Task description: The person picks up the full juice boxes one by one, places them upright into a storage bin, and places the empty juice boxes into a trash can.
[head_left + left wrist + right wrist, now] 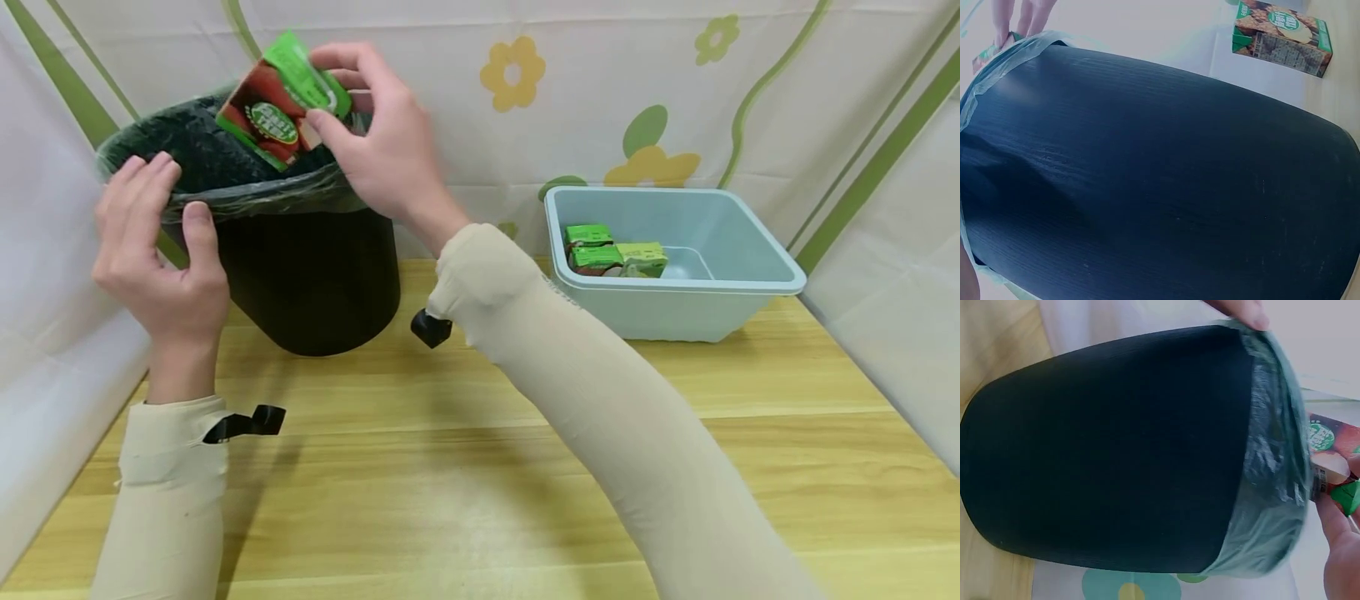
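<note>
My right hand pinches a red-and-green drink carton, tilted over the mouth of a black trash bin. In the right wrist view, the carton shows past the rim, partly cut off by the frame edge. A dark green plastic liner is folded over the bin's rim. My left hand holds the rim at the left, fingers over the edge and thumb on the near side. What lies deep inside the bin is hidden.
A pale blue tub stands at the right on the wooden table, with several green cartons in its left end. Beyond the bin, the left wrist view shows a brown-and-green carton. A flowered white curtain hangs behind.
</note>
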A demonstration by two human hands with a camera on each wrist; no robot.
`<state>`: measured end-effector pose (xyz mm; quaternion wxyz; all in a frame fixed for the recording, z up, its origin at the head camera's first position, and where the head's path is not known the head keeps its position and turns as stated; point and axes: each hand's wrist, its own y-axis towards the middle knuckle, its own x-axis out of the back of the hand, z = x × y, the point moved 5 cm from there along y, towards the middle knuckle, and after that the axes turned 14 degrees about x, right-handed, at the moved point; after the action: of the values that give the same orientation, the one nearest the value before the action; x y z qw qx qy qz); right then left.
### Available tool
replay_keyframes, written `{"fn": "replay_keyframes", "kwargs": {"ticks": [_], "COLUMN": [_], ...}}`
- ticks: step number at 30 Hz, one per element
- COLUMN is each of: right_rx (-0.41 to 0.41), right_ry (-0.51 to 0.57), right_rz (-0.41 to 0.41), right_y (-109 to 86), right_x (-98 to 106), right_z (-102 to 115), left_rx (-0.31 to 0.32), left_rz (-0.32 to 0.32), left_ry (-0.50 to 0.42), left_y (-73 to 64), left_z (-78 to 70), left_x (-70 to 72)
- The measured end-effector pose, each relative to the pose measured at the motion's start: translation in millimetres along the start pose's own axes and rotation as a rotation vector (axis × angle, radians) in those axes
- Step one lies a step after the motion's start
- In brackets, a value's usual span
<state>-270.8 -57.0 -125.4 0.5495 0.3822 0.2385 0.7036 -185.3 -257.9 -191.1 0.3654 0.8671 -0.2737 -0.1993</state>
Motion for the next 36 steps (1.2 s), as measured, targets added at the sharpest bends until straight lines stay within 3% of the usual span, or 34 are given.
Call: {"fn": "replay_keyframes", "kwargs": {"ticks": [6, 12, 15, 24, 30, 36], "right_rx": [0.077, 0.140, 0.172, 0.134, 0.065, 0.045], "right_ry": [-0.257, -0.508, -0.590, -0.673, -0.672, -0.679], "right_rz": [0.176, 0.376, 0.454, 0.516, 0.547, 0.569], "right_y": [6.1, 10.8, 12.6, 16.7, 18.2, 18.2], "right_x": [-16.5, -29.6, -34.4, -37.3, -39.1, -38.8], "right_z": [1.1, 3.0, 6.2, 7.9, 7.1, 6.8], "left_rx": [0.000, -0.019, -0.014, -0.013, -0.009, -0.012], "left_rz": [-0.004, -0.009, -0.010, -0.004, -0.002, -0.002], "left_ry": [0.004, 0.001, 0.002, 0.001, 0.002, 0.005], "left_y": [2.3, 8.0, 8.2, 9.3, 10.8, 9.8], "left_z": [1.5, 13.2, 12.0, 9.3, 12.8, 9.6], "left_x": [1.8, 3.5, 3.7, 4.3, 5.6, 4.8]}}
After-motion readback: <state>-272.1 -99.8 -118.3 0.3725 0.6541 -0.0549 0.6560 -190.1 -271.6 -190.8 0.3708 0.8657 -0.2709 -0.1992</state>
